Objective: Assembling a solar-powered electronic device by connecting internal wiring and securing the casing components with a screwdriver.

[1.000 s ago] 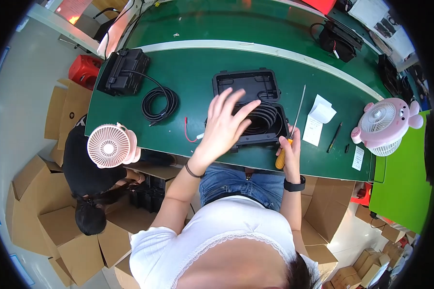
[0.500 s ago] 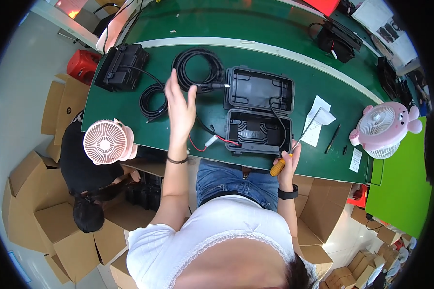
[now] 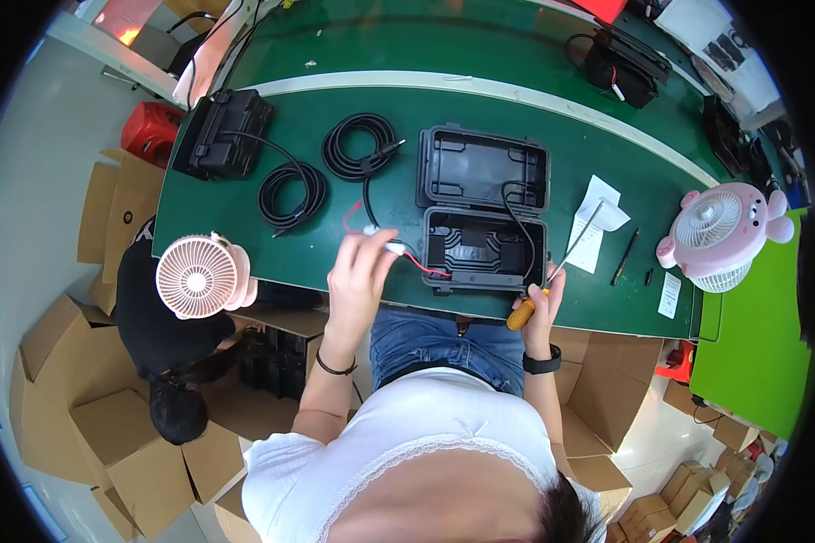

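My left hand (image 3: 357, 276) is closed in a pinch at the white inline piece (image 3: 393, 247) on a red wire (image 3: 426, 269). That wire runs into the lower half of an open black plastic case (image 3: 485, 246), whose lid (image 3: 486, 168) lies folded back behind it. In my right hand (image 3: 541, 312) is a screwdriver (image 3: 522, 315) with a yellow handle, its long shaft pointing up and to the right, beside the case's right front corner. A coiled black cable (image 3: 359, 147) lies left of the lid, and its lead comes down toward my left fingers.
Further left are a second cable coil (image 3: 292, 195) and a closed black case (image 3: 222, 134). Small fans stand at the left (image 3: 199, 276) and right (image 3: 720, 226). Paper slips (image 3: 587, 244) and a pen (image 3: 625, 258) lie right of the case. A person (image 3: 167, 317) bends over cartons at left.
My left hand has come back from the cable coil toward me and closed at the white piece. The near coil now lies flatter and lower. My right hand still holds the screwdriver.
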Demonstrator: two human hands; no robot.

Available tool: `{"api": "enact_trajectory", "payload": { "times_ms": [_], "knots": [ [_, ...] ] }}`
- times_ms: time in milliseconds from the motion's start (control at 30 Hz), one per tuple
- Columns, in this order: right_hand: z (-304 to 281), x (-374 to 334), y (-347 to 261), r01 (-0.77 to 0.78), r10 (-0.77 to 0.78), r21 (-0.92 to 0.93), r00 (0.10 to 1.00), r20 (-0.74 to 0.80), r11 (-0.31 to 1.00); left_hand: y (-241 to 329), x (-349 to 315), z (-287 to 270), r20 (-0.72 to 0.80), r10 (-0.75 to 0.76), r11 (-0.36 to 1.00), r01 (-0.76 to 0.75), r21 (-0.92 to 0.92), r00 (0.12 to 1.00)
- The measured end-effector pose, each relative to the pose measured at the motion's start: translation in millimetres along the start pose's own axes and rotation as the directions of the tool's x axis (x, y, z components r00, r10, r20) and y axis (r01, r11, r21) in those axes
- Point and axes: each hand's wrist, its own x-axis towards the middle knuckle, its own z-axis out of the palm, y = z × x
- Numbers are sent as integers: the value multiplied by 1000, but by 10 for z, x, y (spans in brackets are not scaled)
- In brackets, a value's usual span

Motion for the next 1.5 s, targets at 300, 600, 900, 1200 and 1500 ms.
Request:
{"api": "enact_trajectory", "payload": {
  "times_ms": [300, 600, 900, 1200, 1500],
  "knots": [
    [37, 24, -20, 42, -43, 32, 998, 45, 999, 356, 237, 426, 332, 469, 883, -425, -200, 819],
    [-9, 44, -14, 54, -55, 23, 997, 53, 998, 313, 300, 327, 240, 313, 946, -325, 10, 919],
    [-5, 147, -251, 24, -16, -39, 980, 197, 999, 218, 67, 440, 417, 410, 881, -471, 51, 811],
    [207, 784, -604, 81, -49, -228, 988, 143, 970, -4, -49, 116, 434, 462, 864, -504, -22, 773],
    [481, 1063, -694, 19, 18, -120, 952, 304, 993, -18, -123, 104, 457, 428, 845, -525, 105, 780]
  ]
}}
